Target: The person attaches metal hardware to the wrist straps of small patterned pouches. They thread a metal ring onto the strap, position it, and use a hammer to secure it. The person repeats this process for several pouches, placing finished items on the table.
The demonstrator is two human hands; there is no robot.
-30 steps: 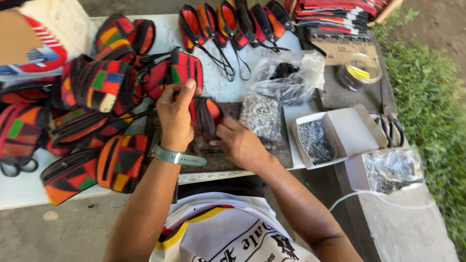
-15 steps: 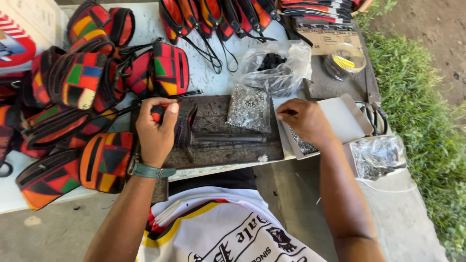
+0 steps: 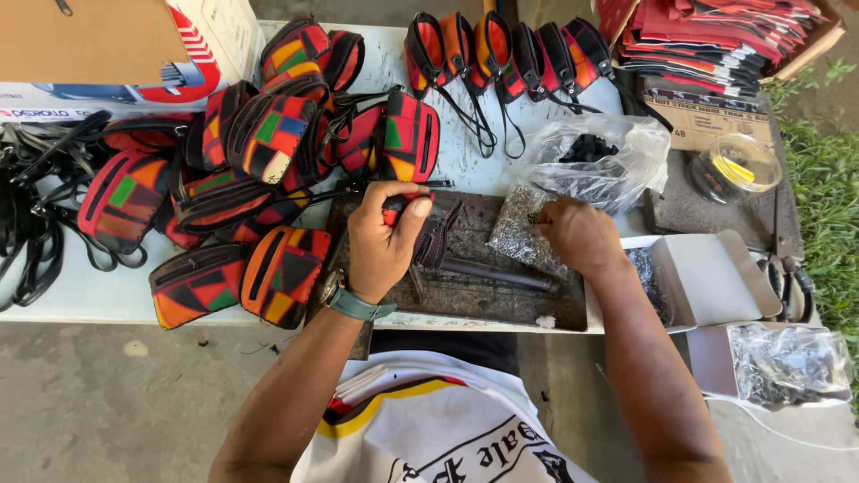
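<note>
Your left hand [image 3: 383, 240] clamps the pouch [image 3: 420, 234] while right fingers [image 3: 548, 215] pinch in the rivet bag [image 3: 519, 228]; a careless pull could scatter rivets.

Left hand [image 3: 383, 240] grips a small red-and-black pouch [image 3: 420, 234] over the dark metal plate [image 3: 501, 295] at center. Right hand [image 3: 580, 234] pinches into a clear bag of small metal parts [image 3: 517, 224] at 2 o'clock of the left. Patchwork pouches [image 3: 268, 161] piled at 10 o'clock on the table [image 3: 80, 300]; open white box [image 3: 707, 277] at 3 o'clock.
</note>
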